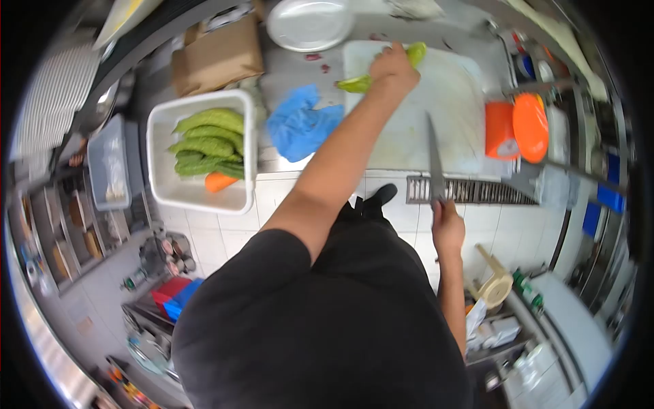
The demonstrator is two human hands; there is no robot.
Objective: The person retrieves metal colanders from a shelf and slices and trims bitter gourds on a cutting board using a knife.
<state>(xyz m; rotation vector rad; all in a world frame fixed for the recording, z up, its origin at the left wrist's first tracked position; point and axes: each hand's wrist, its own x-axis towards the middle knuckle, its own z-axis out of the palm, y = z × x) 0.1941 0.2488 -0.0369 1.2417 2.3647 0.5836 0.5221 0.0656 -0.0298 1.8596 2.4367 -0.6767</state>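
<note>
My left hand (pixel 395 67) is over the far part of the white cutting board (pixel 402 140), its fingers closed around pieces of a long green vegetable (pixel 415 52). One pale green piece (pixel 355 84) sticks out on the left of the hand, another on the right. My right hand (pixel 447 221) grips the handle of a long knife (pixel 434 153) in front of the board's near edge. The blade points away from me, with its tip over the board. A crumpled blue cloth or glove (pixel 304 123) lies left of the board.
A white bin (pixel 155 153) at the left holds several green bumpy gourds (pixel 211 133) and an orange carrot piece (pixel 219 181). Behind are a cardboard box (pixel 218 58) and a white plate (pixel 310 24). Orange containers (pixel 501 129) stand right of the board.
</note>
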